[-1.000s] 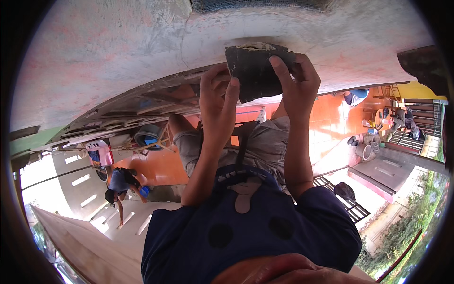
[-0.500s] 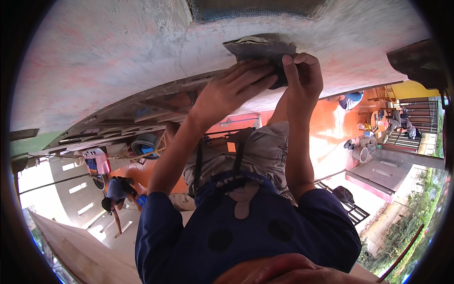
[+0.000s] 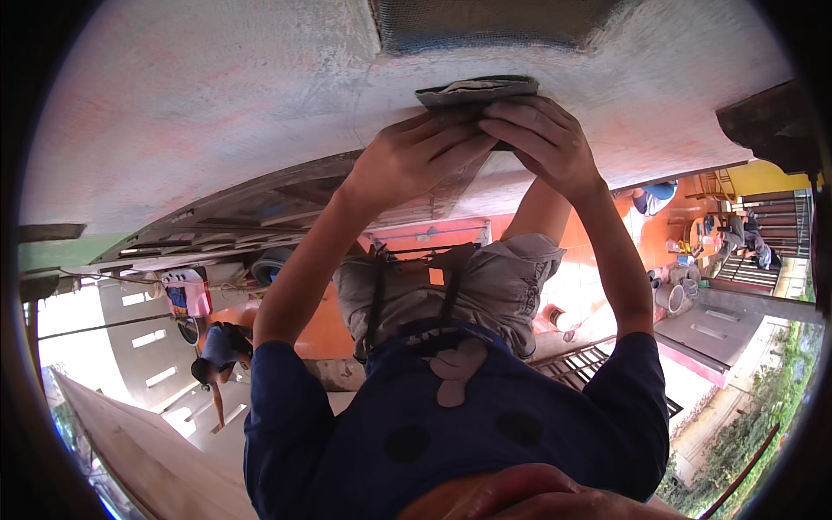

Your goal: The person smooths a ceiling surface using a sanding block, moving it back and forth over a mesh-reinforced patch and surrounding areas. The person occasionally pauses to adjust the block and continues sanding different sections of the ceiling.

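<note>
Up against the pale, patchy wall (image 3: 243, 113) is a folded dark grey sheet of sandpaper (image 3: 475, 92), its lighter inner layers showing at the upper edge. My left hand (image 3: 414, 160) closes on its lower side from the left, fingers together and pointing up to the right. From the right, my right hand (image 3: 552, 146) bends its fingers over the sheet's lower right part. Both hands meet at the middle of the sheet. The fingertips and thumbs are partly hidden.
A mesh-covered opening (image 3: 494, 30) sits above the sheet, and a dark jutting piece (image 3: 771, 126) at the right. Below are slatted woodwork (image 3: 260, 212), a metal grille (image 3: 576, 368), a bucket (image 3: 669, 297) and a person (image 3: 224, 344) bending at lower left.
My right hand has gone from pinching the sheet's right edge to curling over it, its elbow swinging outward. The sheet now looks more folded and flatter. My view has shifted slightly.
</note>
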Demonstrator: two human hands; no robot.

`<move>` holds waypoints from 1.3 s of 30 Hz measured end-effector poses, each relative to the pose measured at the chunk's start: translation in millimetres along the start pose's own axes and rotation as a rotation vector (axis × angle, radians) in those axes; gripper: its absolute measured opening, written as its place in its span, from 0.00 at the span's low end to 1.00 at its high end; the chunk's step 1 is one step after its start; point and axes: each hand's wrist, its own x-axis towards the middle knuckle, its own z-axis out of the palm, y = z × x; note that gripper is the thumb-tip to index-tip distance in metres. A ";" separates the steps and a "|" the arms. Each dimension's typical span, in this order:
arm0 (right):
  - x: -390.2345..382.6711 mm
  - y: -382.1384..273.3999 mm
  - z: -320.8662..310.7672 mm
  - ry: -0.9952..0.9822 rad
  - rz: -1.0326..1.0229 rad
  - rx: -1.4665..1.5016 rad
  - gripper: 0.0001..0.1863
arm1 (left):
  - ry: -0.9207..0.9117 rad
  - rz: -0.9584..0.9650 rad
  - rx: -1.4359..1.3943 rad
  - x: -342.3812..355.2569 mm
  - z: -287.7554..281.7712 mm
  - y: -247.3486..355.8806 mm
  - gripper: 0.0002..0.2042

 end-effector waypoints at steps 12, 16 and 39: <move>13.6 -4.3 15.2 0.143 -0.153 -0.242 0.13 | -0.123 0.006 0.790 -20.8 -12.7 -1.3 0.30; 12.8 3.0 8.2 0.142 -0.194 -0.324 0.12 | -0.124 0.057 0.958 -3.3 -5.0 -4.8 0.31; -79.6 80.9 -49.6 0.192 -0.071 -0.502 0.13 | -0.073 0.155 1.105 97.6 58.7 23.7 0.36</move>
